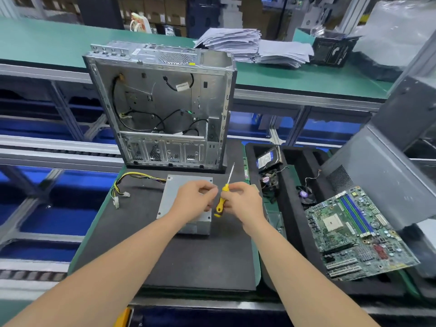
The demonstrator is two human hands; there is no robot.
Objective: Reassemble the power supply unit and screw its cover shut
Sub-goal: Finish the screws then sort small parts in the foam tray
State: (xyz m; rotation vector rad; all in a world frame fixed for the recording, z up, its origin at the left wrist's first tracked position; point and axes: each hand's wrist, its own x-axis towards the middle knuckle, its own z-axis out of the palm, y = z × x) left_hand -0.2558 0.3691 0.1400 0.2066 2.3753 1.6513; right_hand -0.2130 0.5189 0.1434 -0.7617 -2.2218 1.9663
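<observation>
Fingers (232,188) of my right hand (244,201) curl round the yellow-handled screwdriver (221,205). My left hand (192,202) is pinched just beside it, and I cannot tell if it holds anything. Beneath both, the power supply unit (173,191) lies on the black mat (200,260).

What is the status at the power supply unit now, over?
Right hand grips yellow screwdriver, shaft up. Left hand beside it, fingers curled, contents unclear. Power supply unit flat on mat under both hands, cover on. Nothing blocking.
</observation>
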